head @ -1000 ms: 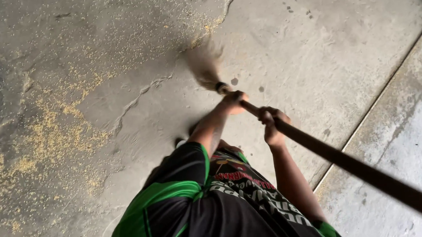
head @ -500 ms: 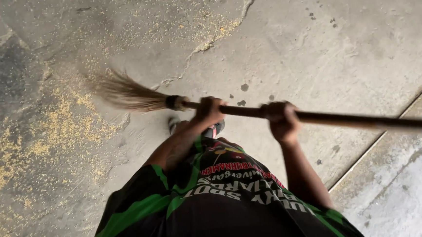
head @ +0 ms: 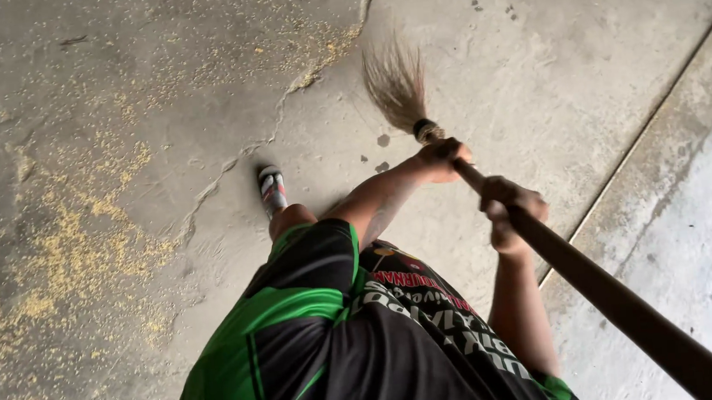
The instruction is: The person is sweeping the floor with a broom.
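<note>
I hold a long broom with a dark wooden handle (head: pixel 618 307) in both hands. My left hand (head: pixel 444 155) grips the handle just behind the black binding of the bristles. My right hand (head: pixel 509 207) grips it a little further up the handle. The brown bristle head (head: pixel 397 82) fans out over the concrete floor ahead of my hands. The handle runs off the frame at the lower right. My green and black shirt (head: pixel 340 341) fills the bottom of the view.
Yellow grain or dust (head: pixel 71 258) lies scattered over the left of the cracked concrete floor (head: pixel 230 162). My sandalled foot (head: pixel 271 189) stands beside the crack. A straight joint (head: pixel 618 176) separates a paler slab (head: pixel 696 237) on the right.
The bristle head has swung from the left, over the yellow dust, back to the right and now points away from me. Both hands stayed on the handle.
</note>
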